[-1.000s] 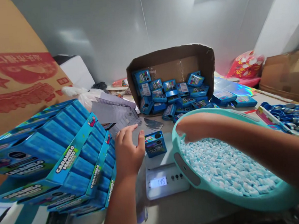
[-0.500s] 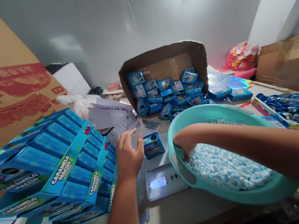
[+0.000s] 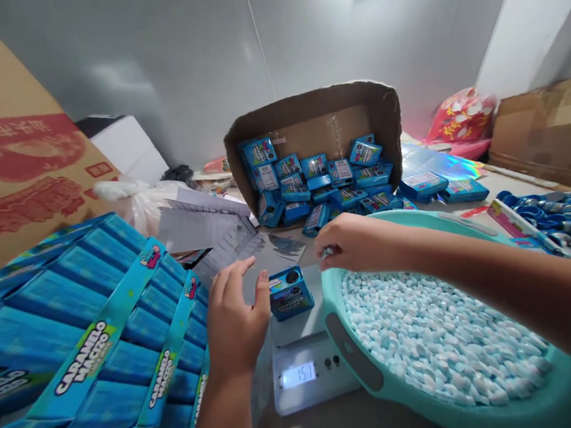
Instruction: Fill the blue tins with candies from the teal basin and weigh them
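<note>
Right grip [image 3: 353, 243] lifted from basin [image 3: 411, 393], candy [image 3: 327, 252] pinched

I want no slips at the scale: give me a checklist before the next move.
1. Small blue box on the scale: ok.
2. Display lit: ok.
3. Exact reading: cannot tell, its last digit is unclear.
4. Right hand holding pale pieces: ok.
5. Left hand clear of the box: cannot tell, they look nearly touching.
6. Basin clear of the scale: cannot tell, it overlaps the scale in view.
</note>
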Motion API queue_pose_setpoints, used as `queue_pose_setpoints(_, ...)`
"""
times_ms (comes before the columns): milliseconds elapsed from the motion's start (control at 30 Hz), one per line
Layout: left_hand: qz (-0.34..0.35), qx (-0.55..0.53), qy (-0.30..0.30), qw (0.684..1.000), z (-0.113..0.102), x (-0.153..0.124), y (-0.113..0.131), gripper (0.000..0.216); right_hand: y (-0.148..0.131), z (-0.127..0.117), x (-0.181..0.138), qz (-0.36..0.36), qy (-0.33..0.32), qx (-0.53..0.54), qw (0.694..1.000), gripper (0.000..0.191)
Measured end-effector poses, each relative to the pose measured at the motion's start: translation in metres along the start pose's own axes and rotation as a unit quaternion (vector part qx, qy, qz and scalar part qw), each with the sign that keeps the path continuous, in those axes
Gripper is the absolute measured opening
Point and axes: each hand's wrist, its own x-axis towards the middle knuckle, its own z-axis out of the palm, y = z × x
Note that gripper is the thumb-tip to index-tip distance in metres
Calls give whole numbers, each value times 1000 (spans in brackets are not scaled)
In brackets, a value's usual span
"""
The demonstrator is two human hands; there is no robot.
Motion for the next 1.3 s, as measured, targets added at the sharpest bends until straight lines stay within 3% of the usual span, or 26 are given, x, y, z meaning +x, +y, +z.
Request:
queue_pose_setpoints(133, -5, -9, 14, 1000, -3, 0, 1, 26, -5, 15, 27, -53, 74, 52, 995, 9)
queue_pose_setpoints(333, -27, -19, 16, 999, -5, 0, -3, 27, -10, 34, 49, -94, -12, -13, 995, 18)
queue_pose_setpoints(600, -34, -22, 0, 999, -5, 1, -4, 29, -13, 36, 43, -98, -35, -35, 994, 23)
queue_pose_setpoints(800, 6, -46, -49, 998, -7, 0, -3, 24, -18, 19, 15, -86, -36, -152, 984, 28)
queue_pose_setpoints(933, 70, -53, -112, 990, -5, -2, 3, 19, -12, 16, -25, 44, -163, -193, 967, 12)
queue_pose_setpoints(1067, 87, -110, -119, 983, 0, -3, 6, 17, -3, 32, -46, 81, -306, -116, 941, 42)
queue_pose_setpoints(1167, 96, -145, -72, 982, 0, -3, 7, 15, -2, 45, -44, 94, -337, -93, 932, 47)
queue_pose_setpoints(1300, 64, -115, 0, 991, -4, -2, 8, 16, 0, 46, -39, 110, -338, -97, 929, 43)
